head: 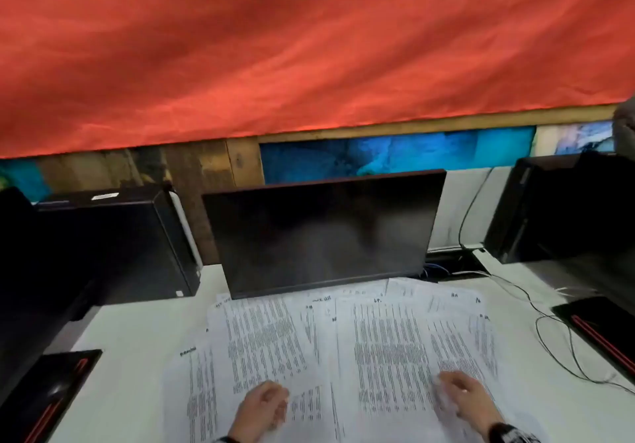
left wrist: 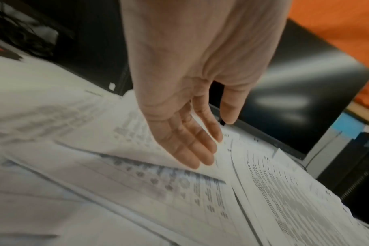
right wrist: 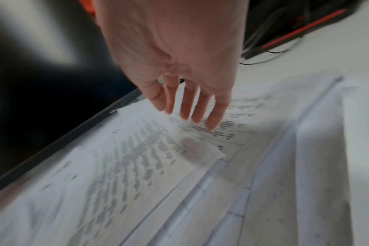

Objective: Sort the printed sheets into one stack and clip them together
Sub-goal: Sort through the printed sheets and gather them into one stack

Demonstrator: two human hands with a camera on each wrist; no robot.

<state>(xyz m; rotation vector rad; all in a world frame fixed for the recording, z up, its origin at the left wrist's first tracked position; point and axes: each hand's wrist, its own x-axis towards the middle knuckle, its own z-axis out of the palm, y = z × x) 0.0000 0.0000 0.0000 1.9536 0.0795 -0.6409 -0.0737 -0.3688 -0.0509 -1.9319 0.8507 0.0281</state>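
Sheets point(head: 343, 339) fanned loose across the counter point(head: 130, 332) before a monitor point(head: 323, 233). Thin, limp, slippery; best squared by sliding from outer edges. Left hand point(head: 261, 408) and right hand point(head: 464, 398) slack over them, grasping nothing.

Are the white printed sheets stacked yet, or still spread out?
Spread out. The white printed sheets lie fanned and overlapping across the white desk before the dark monitor; no single stack shows.
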